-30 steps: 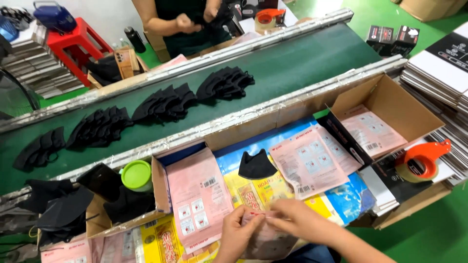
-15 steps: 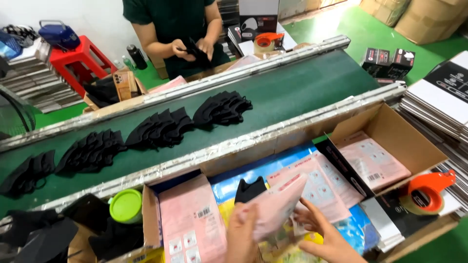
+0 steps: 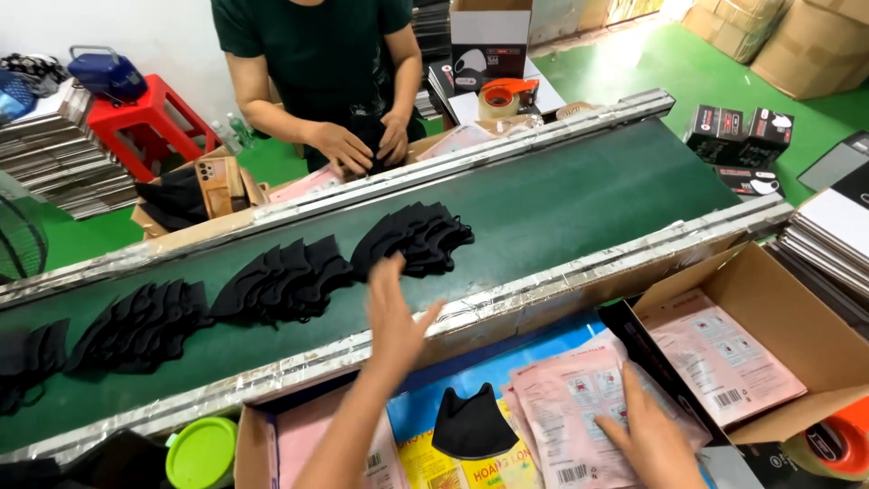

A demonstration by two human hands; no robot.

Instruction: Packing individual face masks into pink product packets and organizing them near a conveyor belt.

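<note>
Pink rectangular pouches (image 3: 579,421) are lying at the table's near edge, more in the open carton (image 3: 769,299) on the right. My right hand (image 3: 654,441) is pressing them flat-fingered; my left hand (image 3: 395,317) is reaching, fingers spread and empty, toward the nearest stack of black masks (image 3: 412,238) on the green belt (image 3: 579,204).

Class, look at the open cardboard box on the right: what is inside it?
Inside the cardboard box lies a pink printed packet, flat on top. Anything beneath that packet is covered, and the box's near corner is cut off by a tape roll.

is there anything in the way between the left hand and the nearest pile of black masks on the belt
Nothing visible. The left hand reaches open over the foil-covered rail, and only bare green belt lies between its fingertips and the pile of black masks.
</note>
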